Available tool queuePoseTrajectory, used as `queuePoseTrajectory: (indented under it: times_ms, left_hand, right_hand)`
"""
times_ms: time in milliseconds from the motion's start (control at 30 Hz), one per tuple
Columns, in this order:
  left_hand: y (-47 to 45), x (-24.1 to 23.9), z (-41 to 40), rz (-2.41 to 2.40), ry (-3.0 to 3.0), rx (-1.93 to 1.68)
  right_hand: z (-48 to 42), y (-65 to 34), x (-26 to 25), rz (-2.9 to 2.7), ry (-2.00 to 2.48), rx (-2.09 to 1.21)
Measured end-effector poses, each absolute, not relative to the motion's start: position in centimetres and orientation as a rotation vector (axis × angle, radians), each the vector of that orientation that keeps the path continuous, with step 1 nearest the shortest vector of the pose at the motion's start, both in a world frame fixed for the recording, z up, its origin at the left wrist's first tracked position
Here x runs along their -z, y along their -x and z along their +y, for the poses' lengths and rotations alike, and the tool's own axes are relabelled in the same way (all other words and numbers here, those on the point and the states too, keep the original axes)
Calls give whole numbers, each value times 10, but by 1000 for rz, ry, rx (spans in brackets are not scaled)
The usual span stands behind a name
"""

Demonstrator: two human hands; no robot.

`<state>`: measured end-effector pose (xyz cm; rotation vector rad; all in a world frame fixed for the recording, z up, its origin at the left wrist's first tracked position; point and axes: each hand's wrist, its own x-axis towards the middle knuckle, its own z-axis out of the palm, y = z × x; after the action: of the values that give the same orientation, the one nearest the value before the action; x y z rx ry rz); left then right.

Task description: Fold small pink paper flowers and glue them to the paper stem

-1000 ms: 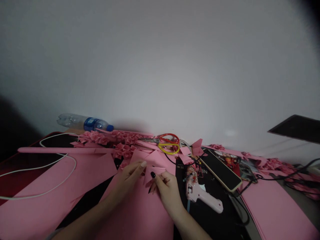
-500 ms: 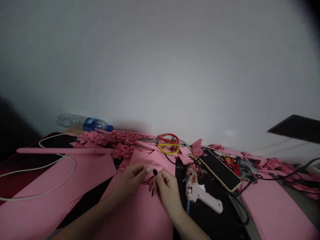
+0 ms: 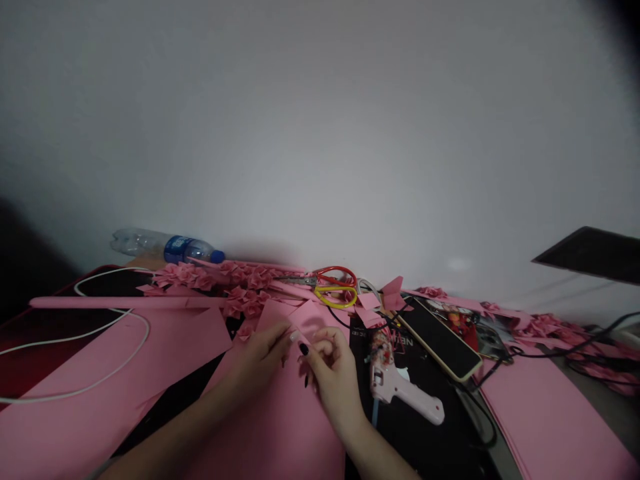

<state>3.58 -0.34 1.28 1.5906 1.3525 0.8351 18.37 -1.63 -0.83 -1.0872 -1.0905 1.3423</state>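
Note:
A small piece of folded pink paper (image 3: 299, 331) sits between my two hands, mostly covered by fingers. My left hand (image 3: 263, 357) is closed on its left side, thumb and fingers pinched together. On the other side my right hand (image 3: 334, 370) is also closed, its dark-nailed thumb pressed toward the fingers near the paper's edge. Both hands are above a large pink sheet (image 3: 280, 427). Just beyond them lie smaller pink paper pieces (image 3: 274, 313) and folded pink paper flowers (image 3: 245, 300).
Scissors (image 3: 336, 297) with red and yellow handles lie behind the hands. To the right are a pink glue gun (image 3: 413, 397), a phone (image 3: 443, 340), black cables and stacked pink sheets (image 3: 550, 407). A plastic bottle (image 3: 180, 249) lies back left, near a white cable (image 3: 147, 327).
My hands have shifted slightly left. The folded paper has turned and is more hidden, and my right fingers are more curled, with the thumb lower.

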Motion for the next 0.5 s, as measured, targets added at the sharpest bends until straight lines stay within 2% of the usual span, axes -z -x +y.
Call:
queuePoseTrajectory:
  times_ms: [500]
  left_hand:
    - [-34,-15,-5,1391,-1725,-753]
  right_hand:
    - [-16,-184,12,-1097,1118,-1369]
